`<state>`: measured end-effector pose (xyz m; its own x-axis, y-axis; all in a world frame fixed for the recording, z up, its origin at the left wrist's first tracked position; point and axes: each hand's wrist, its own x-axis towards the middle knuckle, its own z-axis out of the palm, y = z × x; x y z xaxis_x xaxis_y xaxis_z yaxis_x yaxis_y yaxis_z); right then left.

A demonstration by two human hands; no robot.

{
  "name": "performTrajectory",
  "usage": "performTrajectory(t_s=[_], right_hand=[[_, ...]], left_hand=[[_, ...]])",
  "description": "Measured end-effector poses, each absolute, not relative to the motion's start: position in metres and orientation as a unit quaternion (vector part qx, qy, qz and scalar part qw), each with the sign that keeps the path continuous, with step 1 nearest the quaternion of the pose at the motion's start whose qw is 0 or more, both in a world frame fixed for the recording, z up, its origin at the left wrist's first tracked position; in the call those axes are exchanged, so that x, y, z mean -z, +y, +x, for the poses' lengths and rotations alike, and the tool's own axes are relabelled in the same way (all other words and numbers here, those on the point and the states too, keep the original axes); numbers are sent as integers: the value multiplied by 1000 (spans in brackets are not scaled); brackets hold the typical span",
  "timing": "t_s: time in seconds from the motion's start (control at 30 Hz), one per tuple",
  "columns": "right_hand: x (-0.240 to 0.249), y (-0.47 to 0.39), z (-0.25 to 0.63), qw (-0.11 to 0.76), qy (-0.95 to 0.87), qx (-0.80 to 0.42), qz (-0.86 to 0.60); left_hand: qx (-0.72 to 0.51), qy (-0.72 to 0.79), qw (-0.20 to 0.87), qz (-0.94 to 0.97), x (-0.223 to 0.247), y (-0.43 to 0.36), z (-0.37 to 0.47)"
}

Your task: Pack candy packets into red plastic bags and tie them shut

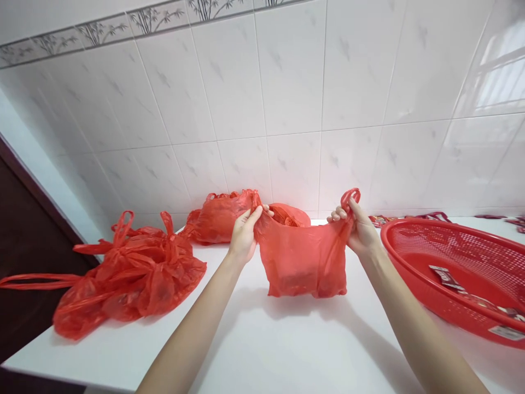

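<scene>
A red plastic bag [303, 257] hangs between my two hands, slightly above the white table. My left hand [246, 232] is closed on its left handle. With fingers wrapped round the right handle, my right hand [356, 224] holds the other side up. The bag's lower part bulges with contents that show only as dark shapes through the plastic. Its mouth is stretched wide between the handles.
Several tied red bags [139, 273] lie piled at the left. More red bags [217, 216] rest against the tiled wall [291, 98]. At the right stands a red plastic basket [435, 279] with a few small packets [447, 277]. The white table [295, 350] has its edge at front left.
</scene>
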<state>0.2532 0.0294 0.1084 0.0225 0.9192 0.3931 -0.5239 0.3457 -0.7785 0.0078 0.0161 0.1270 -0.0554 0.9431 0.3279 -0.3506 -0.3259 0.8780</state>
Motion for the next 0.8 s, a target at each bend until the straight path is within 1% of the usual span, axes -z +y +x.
performTrajectory(t_s=[0.1,0.2,0.3,0.43,0.67,0.8], right_hand=[[-113,25,258,678,-478,-514,-217],[-115,17,258,676,-468,-525,-219],[-118,11,253,659,-480,-536,-220],[-120,5,242,643,-515,-519,-227],[-117,-2,225,614,-554,-500,-257],[-117,-6,225,583,-587,-504,-246]], left_hand=[[-660,289,491,490,-134,17,7],[-644,274,492,518,-140,15,10],[-611,266,502,551,-146,12,19],[-563,264,509,595,-153,10,34],[-548,315,466,619,-158,4,59],[-507,302,453,668,-162,-1,64]])
